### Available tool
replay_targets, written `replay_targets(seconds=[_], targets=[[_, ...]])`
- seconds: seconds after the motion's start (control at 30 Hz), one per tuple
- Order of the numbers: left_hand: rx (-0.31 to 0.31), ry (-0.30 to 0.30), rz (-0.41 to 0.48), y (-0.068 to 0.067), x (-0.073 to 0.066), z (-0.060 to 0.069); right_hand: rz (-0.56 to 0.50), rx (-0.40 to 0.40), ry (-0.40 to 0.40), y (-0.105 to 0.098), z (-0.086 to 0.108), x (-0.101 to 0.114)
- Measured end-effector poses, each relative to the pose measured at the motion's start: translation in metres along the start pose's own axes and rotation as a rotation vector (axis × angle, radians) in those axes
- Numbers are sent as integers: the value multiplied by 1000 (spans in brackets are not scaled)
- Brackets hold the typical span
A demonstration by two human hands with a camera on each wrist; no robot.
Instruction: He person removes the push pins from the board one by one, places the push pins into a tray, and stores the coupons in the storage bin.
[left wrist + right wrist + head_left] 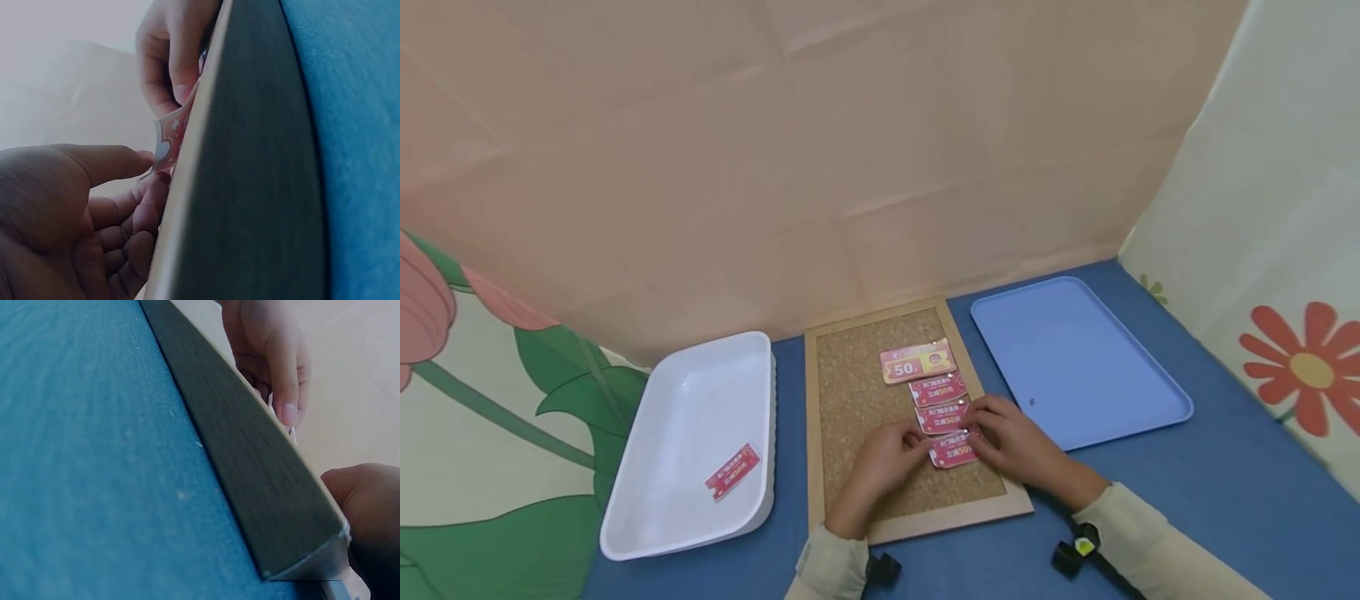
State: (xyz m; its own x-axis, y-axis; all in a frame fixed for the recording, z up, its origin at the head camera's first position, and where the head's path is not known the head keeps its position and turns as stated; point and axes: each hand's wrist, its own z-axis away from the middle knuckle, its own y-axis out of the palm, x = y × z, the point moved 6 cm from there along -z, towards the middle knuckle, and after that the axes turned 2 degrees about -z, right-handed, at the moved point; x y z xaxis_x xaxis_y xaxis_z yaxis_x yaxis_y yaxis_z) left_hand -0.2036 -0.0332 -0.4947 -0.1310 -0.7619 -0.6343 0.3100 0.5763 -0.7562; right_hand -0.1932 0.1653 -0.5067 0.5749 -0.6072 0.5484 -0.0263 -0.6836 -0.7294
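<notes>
My left arm: reaching up from the bottom edge. My left hand: thumb and index finger pinching, remaining fingers curled. My right arm: slanting in from lower right. My right hand: facing the left, fingers bent, thumb below index finger.

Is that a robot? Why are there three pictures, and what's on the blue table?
No robot here: these are a person's own two bare hands. The wide picture comes from a camera worn on the head, looking down. The two sideways close-ups were taken from the wrists, one from each.

On the blue table are a white tray with one red ticket inside, a wood-framed corkboard and a light blue tray. Four tickets run down the corkboard. The left hand pinches the lowest ticket at one end. The right hand touches it too, but whether it grips is hard to tell.
</notes>
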Motion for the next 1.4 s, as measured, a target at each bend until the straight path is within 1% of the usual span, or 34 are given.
replay_targets(seconds=[0.1,0.17,0.27,0.37,0.53,0.73,0.93,1.1,1.27,1.4], targets=[[0,3,19,1,3,-2,11,4,9,-1,-1,-1],[0,20,22,2,4,-4,19,3,13,-1,-2,-1],[0,51,8,3,5,-6,24,1,13,-1,-3,1],[0,66,-9,2,6,-8,47,-3,8,-1,-6,3],[-2,60,-18,1,8,-9,72,-15,-3,1,-8,4],[-6,48,-21,1,11,-9,55,-8,25,3,-9,3],[-18,65,-26,1,10,-7,67,-10,45,2,-9,4],[-21,76,-37,2,9,-6,99,0,62,1,-8,6],[-29,90,-38,3,8,-6,129,-8,57,1,-7,8],[-29,88,-36,5,8,-6,140,-14,56,0,-5,7]])
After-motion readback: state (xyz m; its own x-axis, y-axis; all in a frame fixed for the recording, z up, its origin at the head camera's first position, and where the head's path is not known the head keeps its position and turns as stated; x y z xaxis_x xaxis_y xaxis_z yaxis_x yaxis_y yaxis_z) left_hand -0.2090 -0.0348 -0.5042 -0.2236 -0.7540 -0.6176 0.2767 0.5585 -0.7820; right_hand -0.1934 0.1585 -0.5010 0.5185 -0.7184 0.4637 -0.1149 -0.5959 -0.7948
